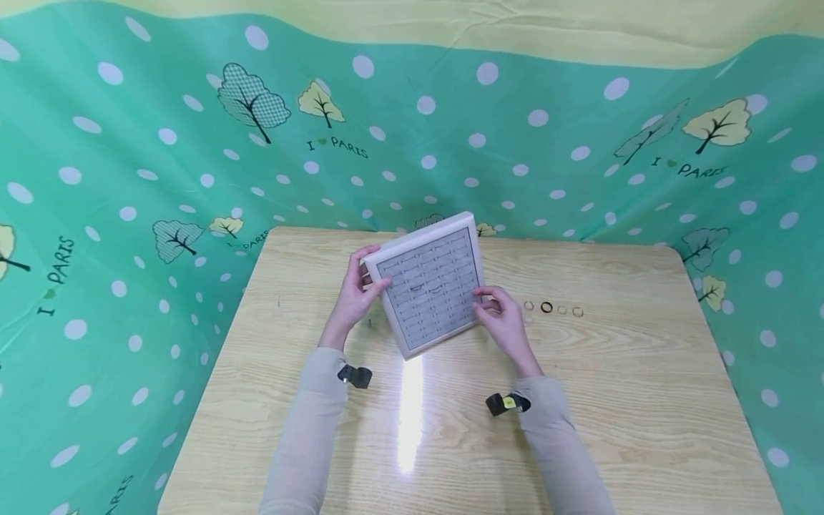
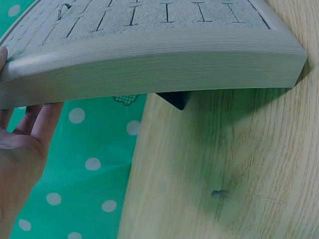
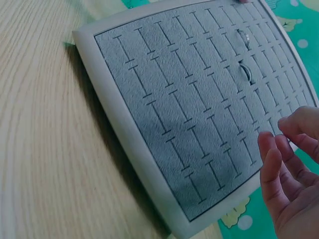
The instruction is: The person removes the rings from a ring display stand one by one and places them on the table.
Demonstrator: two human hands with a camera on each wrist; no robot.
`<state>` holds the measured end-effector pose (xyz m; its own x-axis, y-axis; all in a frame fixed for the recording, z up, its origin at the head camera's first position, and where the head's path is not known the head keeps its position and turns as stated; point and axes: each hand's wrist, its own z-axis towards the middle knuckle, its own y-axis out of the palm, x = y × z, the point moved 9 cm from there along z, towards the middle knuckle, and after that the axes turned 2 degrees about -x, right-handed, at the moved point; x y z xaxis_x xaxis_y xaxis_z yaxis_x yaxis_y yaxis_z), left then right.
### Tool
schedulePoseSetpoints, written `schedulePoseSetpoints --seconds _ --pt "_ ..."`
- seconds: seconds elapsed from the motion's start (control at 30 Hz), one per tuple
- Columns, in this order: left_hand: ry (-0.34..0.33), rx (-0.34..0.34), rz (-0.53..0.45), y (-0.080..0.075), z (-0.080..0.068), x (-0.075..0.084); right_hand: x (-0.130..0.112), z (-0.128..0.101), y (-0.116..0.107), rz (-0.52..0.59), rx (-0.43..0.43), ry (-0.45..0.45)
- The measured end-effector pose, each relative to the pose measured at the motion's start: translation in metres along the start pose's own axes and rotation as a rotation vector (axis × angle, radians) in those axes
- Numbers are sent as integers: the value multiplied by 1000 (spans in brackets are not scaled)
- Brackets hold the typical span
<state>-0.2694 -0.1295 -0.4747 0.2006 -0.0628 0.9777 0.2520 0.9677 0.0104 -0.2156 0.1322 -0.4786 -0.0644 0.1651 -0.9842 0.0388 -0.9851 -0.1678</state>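
Two hands are tilting a grey ring tray (image 1: 430, 286) above the table (image 1: 618, 400).
Left hand (image 1: 356, 295) is gripping its edge; right hand (image 1: 502, 318) is steadying the opposite edge, fingers loose — lowering it level should keep the slotted rings (image 3: 244, 55) seated.

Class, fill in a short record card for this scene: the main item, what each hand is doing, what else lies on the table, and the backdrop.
Main item: grey ring tray, tilted up, two rings in its slots
Left hand: grips the tray's left edge
Right hand: at the tray's right edge, fingers loosely curled
Also on table: four loose rings, right of the tray
Backdrop: green dotted cloth
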Motion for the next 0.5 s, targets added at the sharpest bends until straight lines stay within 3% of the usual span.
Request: schedulePoseSetpoints --seconds 0.2,0.4,0.5 --pt "-30 -5 -14 1 -1 5 -9 7 10 -23 -43 -38" --pt "-20 -11 2 7 -4 24 9 19 23 -57 -69 -84" --pt "-14 -13 0 8 -4 26 14 22 30 -73 -76 -90"
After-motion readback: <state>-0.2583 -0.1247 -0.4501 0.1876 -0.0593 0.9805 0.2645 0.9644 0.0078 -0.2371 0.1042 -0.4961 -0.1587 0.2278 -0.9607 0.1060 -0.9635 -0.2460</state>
